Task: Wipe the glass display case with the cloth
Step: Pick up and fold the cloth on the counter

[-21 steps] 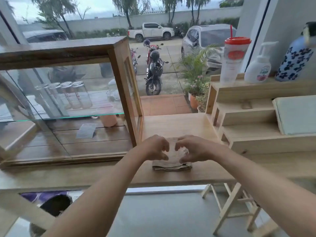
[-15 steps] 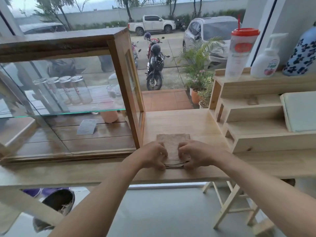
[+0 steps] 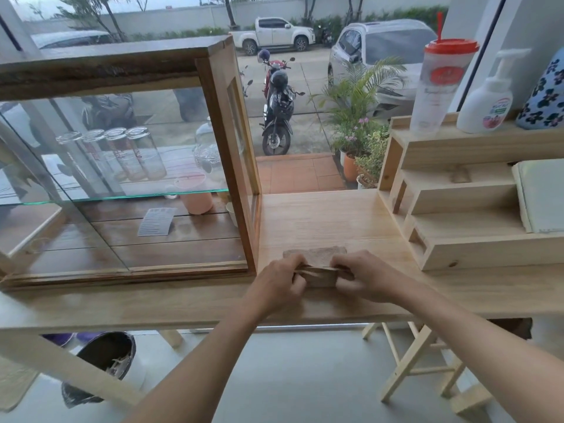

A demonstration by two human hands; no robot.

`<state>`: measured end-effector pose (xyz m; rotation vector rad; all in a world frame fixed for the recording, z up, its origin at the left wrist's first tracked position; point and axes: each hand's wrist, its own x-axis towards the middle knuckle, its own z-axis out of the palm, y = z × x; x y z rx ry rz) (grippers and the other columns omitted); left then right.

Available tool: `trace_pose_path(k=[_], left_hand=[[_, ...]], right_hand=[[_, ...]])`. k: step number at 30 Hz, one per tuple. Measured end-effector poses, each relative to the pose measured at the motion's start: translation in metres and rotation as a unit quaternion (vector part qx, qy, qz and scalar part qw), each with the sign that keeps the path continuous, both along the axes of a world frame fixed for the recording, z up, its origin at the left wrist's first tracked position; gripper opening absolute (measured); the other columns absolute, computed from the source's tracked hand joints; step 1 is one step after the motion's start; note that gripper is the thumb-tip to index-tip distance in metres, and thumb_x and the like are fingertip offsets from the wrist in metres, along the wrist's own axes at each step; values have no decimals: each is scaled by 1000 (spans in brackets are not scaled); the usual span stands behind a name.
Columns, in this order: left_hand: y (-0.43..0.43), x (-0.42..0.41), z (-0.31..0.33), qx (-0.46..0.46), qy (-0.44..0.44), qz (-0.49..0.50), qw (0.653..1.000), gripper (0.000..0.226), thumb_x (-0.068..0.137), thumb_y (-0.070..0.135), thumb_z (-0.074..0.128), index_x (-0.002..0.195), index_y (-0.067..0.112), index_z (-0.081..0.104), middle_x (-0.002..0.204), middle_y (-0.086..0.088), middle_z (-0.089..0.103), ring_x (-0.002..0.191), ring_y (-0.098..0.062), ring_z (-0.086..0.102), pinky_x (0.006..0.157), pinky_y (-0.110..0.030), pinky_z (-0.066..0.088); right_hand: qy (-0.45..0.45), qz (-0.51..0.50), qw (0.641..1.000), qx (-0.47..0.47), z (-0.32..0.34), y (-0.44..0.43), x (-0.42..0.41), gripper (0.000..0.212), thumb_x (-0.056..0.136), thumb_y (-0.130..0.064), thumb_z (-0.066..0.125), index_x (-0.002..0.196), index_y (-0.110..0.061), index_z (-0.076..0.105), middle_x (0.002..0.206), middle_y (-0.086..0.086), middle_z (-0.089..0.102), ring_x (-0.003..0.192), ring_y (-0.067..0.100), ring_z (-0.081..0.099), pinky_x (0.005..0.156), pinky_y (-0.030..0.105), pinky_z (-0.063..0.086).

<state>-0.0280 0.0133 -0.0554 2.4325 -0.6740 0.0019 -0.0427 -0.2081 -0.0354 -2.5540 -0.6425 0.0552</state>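
Both our hands meet over the cloth (image 3: pixel 317 264) on the wooden counter (image 3: pixel 320 215). Our left hand (image 3: pixel 279 280) has its fingers curled closed on the left end of the cloth, and our right hand (image 3: pixel 364 274) is closed in the same way on the right end. Between the two hands the near edge of the cloth is lifted a little from the wood and stretched, while its far part lies flat on the counter, beyond our knuckles. The cloth is brown and looks folded in layers.

To the left of the hands, just beside them, stands the glass display case (image 3: pixel 122 166) with a wooden frame. Its near right corner post is close to our left hand, but they are not touching. Inside the case we see glasses (image 3: pixel 122 154) standing upside down on a glass shelf.
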Motion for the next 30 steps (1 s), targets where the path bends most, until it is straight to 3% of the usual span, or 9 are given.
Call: trace_pose_path(k=[4,6,9,12,14,17,24,27,30], left_hand=[[-7,10,2,-71,70,74,992,9,99,18,49,96,20,57,82,1,63,74,-14,56,67,-33,41],[-7,18,1,-94,77,97,988,11,100,20,52,94,19,61,82,6,61,77,-9,55,67,-28,41],[-6,28,-2,-109,71,123,984,13,99,20,55,95,15,67,85,4,64,82,-12,58,70,-25,43],[-11,33,-2,-108,32,142,983,16,99,19,56,95,13,70,89,-1,67,86,-16,60,74,-29,46],[-16,37,-1,-99,9,158,982,18,99,21,55,94,12,70,88,-3,68,85,-19,61,74,-33,49],[-20,43,-1,-45,-6,180,983,20,100,28,54,93,15,66,87,-5,69,82,-23,62,72,-39,53],[-26,48,-8,83,-68,210,972,25,101,35,51,98,13,61,92,-9,67,85,-30,63,67,-37,48],[-26,44,-10,86,-166,222,957,18,97,26,56,106,12,61,98,-8,61,89,-25,58,68,-34,42],[-30,35,-9,49,-250,111,961,27,96,14,56,122,8,61,111,-8,66,98,-24,61,79,-35,49]], right_hand=[[69,-93,985,130,4,-5,16,5,86,-25,65,91,-26,63,64,-11,53,58,1,46,58,20,36],[122,-104,971,176,6,-7,23,20,84,-31,73,100,-24,64,70,-10,56,62,1,48,59,15,39],[181,-100,956,207,8,-9,34,31,77,-22,81,103,-17,66,78,-2,60,69,6,52,64,17,43],[135,-148,961,193,3,-7,49,14,80,-21,77,92,-15,72,84,0,68,79,13,59,72,27,48],[104,-168,966,168,-1,-4,57,6,84,-22,73,86,-16,73,85,-2,68,82,13,60,69,22,45],[90,-182,973,111,-5,1,63,8,89,-24,67,86,-18,71,85,-5,66,81,11,57,63,17,37],[9,-203,979,-21,-20,12,64,15,89,-31,62,95,-17,64,99,6,66,97,28,59,81,39,49],[-124,-193,972,-57,-21,15,59,26,85,-22,68,108,-12,61,107,8,59,100,29,55,81,42,48],[-224,-115,967,-34,-17,17,49,23,86,-14,63,108,-8,61,111,9,63,98,29,60,79,42,50]])
